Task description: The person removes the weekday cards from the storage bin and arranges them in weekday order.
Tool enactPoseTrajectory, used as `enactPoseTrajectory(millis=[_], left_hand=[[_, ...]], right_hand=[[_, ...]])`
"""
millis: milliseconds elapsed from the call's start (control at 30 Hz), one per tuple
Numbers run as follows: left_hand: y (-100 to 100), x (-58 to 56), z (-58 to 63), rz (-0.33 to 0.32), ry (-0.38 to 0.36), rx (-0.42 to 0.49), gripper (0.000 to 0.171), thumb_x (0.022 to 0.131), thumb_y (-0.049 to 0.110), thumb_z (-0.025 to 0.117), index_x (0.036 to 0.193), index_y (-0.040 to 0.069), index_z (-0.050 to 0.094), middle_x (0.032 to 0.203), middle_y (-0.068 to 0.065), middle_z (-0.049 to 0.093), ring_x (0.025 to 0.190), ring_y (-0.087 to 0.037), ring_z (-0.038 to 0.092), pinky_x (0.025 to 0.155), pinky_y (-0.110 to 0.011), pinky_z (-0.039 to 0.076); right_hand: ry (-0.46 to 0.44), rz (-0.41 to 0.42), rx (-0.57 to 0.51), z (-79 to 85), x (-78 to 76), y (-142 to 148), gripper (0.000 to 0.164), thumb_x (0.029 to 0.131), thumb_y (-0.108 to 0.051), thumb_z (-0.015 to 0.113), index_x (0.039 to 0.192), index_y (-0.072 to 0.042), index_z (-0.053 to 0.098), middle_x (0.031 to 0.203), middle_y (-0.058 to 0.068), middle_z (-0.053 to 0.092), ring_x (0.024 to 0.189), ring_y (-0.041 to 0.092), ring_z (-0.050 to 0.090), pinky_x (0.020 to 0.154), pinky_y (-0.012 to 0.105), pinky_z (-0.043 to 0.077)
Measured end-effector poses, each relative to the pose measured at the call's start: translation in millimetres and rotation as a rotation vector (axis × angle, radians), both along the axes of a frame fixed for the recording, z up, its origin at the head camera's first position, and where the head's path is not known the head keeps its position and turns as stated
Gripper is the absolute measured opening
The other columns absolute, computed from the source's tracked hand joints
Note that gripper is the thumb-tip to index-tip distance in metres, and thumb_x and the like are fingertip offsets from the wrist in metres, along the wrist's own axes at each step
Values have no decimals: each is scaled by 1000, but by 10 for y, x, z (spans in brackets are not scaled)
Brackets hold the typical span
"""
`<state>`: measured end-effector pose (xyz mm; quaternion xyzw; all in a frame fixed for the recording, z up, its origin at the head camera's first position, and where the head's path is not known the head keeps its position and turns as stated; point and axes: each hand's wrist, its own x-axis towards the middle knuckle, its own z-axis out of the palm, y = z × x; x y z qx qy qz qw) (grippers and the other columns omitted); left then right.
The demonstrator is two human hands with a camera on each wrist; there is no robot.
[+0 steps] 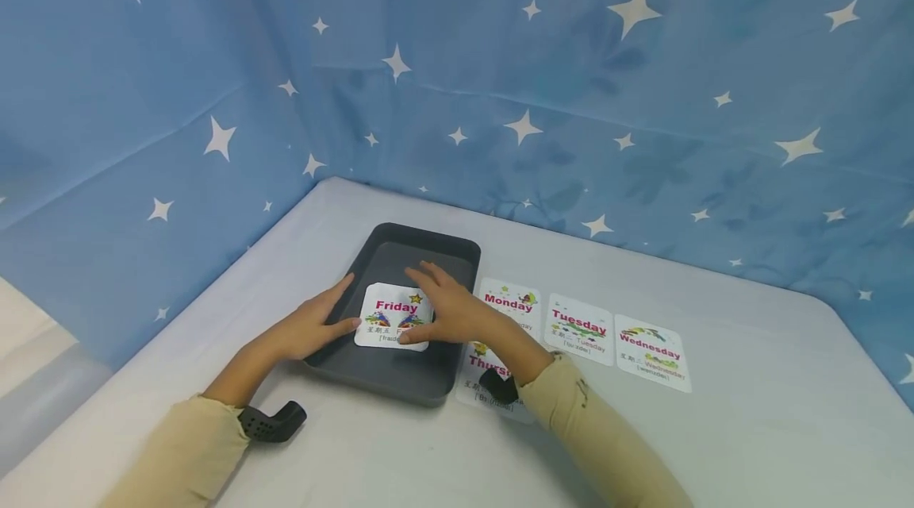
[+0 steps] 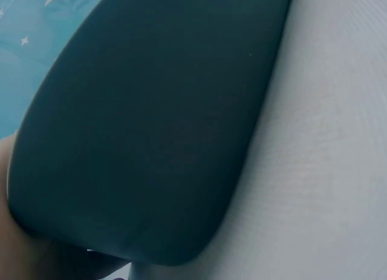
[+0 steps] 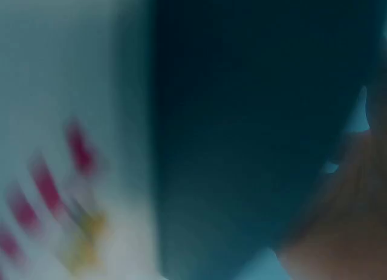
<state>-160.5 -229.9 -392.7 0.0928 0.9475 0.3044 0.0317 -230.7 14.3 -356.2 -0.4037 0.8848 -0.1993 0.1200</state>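
Note:
A white card reading Friday (image 1: 389,316) overlaps the floor of the dark grey tray (image 1: 421,390), between my two hands. My left hand (image 1: 307,328) is at the tray's left rim, its thumb tip beside the card's left edge. Over the tray's right side reaches my right hand (image 1: 462,313), fingers spread and the thumb across the card's lower right part. The fingers of both hands look relaxed, not curled round anything. In the left wrist view, the tray's outer wall (image 2: 151,129) fills the middle, with part of the hand at left. The tray wall (image 3: 254,110) also dominates the right wrist view.
Right of the tray, cards reading Monday (image 1: 508,300), Tuesday (image 1: 580,329) and Wednesday (image 1: 653,353) lie in a row on the white table (image 1: 771,429). A Thursday card (image 1: 474,385) lies nearer, partly under the right forearm. A blue starry curtain (image 1: 543,79) stands behind.

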Motion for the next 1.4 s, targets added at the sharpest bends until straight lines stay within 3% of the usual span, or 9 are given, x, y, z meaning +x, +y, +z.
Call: enactPoseTrajectory(millis=[100, 200, 400, 767, 1133, 1400], left_hand=[[40, -17, -22, -12, -8, 3, 77, 91, 38, 51, 145, -1, 13, 147, -27, 19, 134, -45, 21, 106, -59, 21], [73, -26, -16, -19, -5, -1, 77, 91, 40, 51, 145, -1, 13, 147, -27, 20, 134, -45, 21, 106, -58, 22], [62, -7, 21, -17, -2, -11, 77, 91, 40, 51, 145, -1, 14, 147, -27, 20, 133, -45, 22, 106, -58, 22], [-1, 6, 13, -14, -12, -1, 75, 92, 37, 50, 145, -2, 12, 147, -28, 18, 134, -46, 19, 106, -59, 21], [32, -98, -4, -33, 3, 4, 75, 93, 36, 50, 145, -2, 11, 148, -28, 17, 134, -46, 19, 106, -59, 22], [-1, -56, -19, -13, -10, -9, 76, 92, 37, 50, 145, -2, 11, 147, -29, 18, 133, -47, 20, 105, -60, 22]], right_hand=[[-9, -19, 51, -133, -18, -20, 101, 70, -55, 71, 147, -18, 18, 152, 13, 17, 139, 31, 20, 106, 57, 26], [42, -36, 107, -220, -3, -4, 105, 66, -60, 70, 147, -19, 17, 151, 12, 21, 138, 29, 24, 104, 60, 26], [83, -34, 184, -251, 29, -23, 108, 66, -63, 69, 147, -17, 15, 150, 13, 23, 138, 29, 24, 105, 57, 27], [157, -2, 213, -266, 13, -122, 103, 66, -65, 67, 146, -20, 22, 137, 9, 39, 126, 26, 40, 102, 47, 35], [208, -3, 140, -234, -24, -54, 99, 64, -61, 72, 143, -20, 29, 139, 12, 32, 124, 26, 40, 99, 44, 38], [219, 28, 163, -268, 1, -92, 90, 67, -62, 68, 141, -22, 36, 139, 8, 33, 119, 18, 43, 94, 38, 38]])
